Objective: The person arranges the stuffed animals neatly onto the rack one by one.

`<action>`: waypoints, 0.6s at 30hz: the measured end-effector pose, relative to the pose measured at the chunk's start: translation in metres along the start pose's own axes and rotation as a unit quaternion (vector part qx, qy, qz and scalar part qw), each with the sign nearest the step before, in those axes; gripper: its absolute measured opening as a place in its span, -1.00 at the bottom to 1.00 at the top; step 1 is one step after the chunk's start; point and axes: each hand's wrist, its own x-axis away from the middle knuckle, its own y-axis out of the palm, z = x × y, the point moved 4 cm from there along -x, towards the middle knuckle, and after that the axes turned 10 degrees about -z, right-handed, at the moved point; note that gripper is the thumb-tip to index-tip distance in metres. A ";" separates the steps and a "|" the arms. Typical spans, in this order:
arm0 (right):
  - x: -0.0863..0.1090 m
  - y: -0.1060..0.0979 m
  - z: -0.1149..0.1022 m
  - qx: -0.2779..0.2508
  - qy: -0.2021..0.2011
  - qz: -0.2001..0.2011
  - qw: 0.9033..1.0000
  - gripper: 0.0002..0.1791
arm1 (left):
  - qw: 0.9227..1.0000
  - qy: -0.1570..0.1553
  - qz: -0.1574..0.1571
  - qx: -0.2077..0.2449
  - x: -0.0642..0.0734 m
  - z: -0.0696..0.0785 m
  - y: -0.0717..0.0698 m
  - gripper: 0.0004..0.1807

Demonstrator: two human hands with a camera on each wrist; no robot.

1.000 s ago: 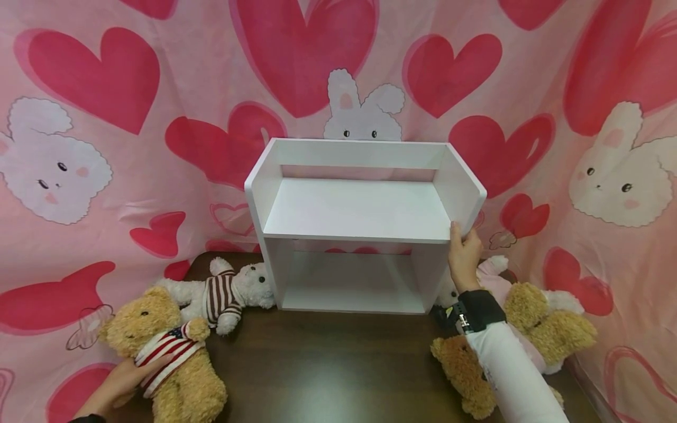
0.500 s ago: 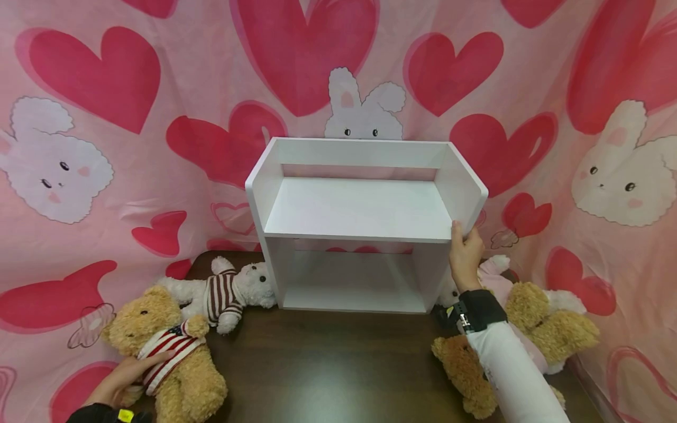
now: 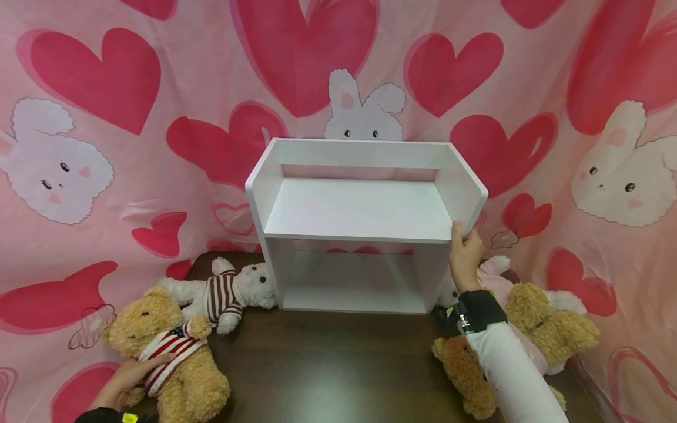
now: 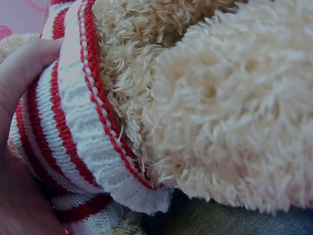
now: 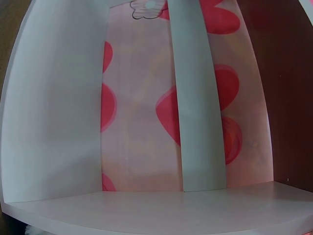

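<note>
My left hand [image 3: 127,376] grips a tan teddy bear [image 3: 198,385] by its red-and-white striped sweater [image 4: 73,122], at the table's left side. In the left wrist view the thumb lies over the knit and the plush fur fills the rest. My right hand [image 3: 465,255] holds the front edge of the right side panel of a white two-tier shelf [image 3: 359,205], where the upper board meets it. The right wrist view looks into the lower compartment [image 5: 54,112] of the shelf, with no fingers showing there. Both tiers hold nothing.
A white plush toy in a brown striped shirt [image 3: 221,298] lies against the shelf's left side. At right, under my forearm, lie a brown bear [image 3: 465,376], a tan plush [image 3: 555,323] and a pink-clothed one [image 3: 494,282]. The dark wooden table [image 3: 328,364] backs onto a heart-print curtain.
My left hand and wrist have shifted slightly rightward on the bear, and the bear has moved a touch to the right. The right hand and the shelf look still.
</note>
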 end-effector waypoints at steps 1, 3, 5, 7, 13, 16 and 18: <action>0.000 0.000 0.000 -0.001 -0.001 0.000 1.000 -0.50 | 1.000 0.003 0.004 -0.002 0.001 0.000 0.000 0.36; 0.000 0.001 -0.001 -0.003 -0.002 0.001 1.000 -0.50 | 1.000 0.005 0.009 -0.003 0.002 0.000 0.000 0.37; 0.001 0.001 -0.002 -0.006 -0.005 0.000 1.000 -0.50 | 1.000 0.008 0.020 -0.004 0.004 0.000 0.002 0.39; 0.001 0.002 -0.002 -0.005 -0.007 -0.001 1.000 -0.50 | 0.999 0.017 0.034 -0.007 0.007 0.001 0.003 0.39; 0.002 0.001 -0.002 0.004 -0.004 0.003 1.000 -0.51 | 0.990 0.076 0.116 -0.027 0.014 0.006 0.010 0.07; 0.002 0.000 -0.001 0.001 -0.009 0.008 1.000 -0.53 | 0.987 0.082 0.132 -0.048 0.016 0.008 0.013 0.07; 0.001 0.000 -0.001 -0.001 -0.012 0.007 1.000 -0.53 | 0.985 0.086 0.137 -0.053 0.018 0.009 0.014 0.09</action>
